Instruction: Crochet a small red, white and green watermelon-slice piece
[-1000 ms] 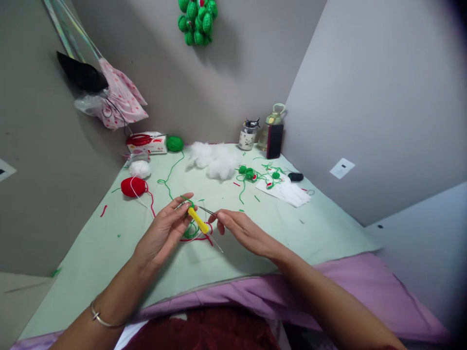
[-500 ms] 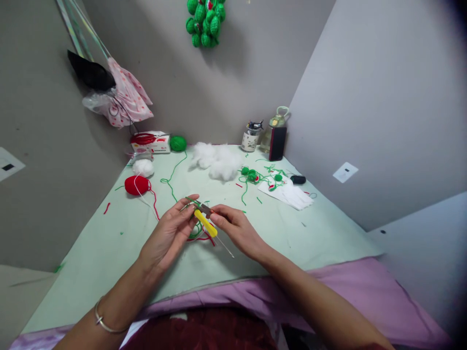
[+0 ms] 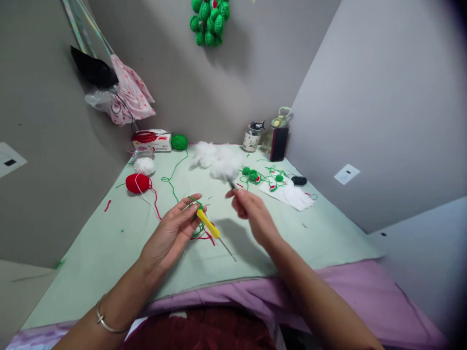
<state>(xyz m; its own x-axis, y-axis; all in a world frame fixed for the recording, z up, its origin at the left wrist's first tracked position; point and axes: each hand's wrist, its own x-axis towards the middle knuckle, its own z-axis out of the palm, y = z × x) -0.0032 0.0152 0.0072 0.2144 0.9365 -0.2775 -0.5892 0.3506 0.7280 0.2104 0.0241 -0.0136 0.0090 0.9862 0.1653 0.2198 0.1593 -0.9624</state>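
Observation:
My left hand (image 3: 177, 228) is closed over the table, its fingers pinching a small green crochet piece (image 3: 200, 207). A crochet hook with a yellow handle (image 3: 207, 223) juts from the same fingers, its metal shaft pointing down to the right. Farther right, my right hand (image 3: 251, 209) is closed around a slim dark metal tool (image 3: 232, 184); its exact kind is unclear. The tool's tip is at the front edge of the white stuffing (image 3: 222, 163), though contact is hard to tell. Red, white and green yarn ends (image 3: 204, 238) lie under my left hand.
Red (image 3: 137, 183), white (image 3: 144, 166) and green yarn balls (image 3: 179, 142) sit at the left, near a box (image 3: 160, 141). Small green crochet pieces (image 3: 252, 175) lie at right by white sheets (image 3: 292, 194). A pen cup (image 3: 251, 140), bottle and phone (image 3: 278, 145) stand behind.
My right hand has moved up and away from my left hand with the dark tool, to the stuffing. My left hand stays nearly still with the crochet piece and hook.

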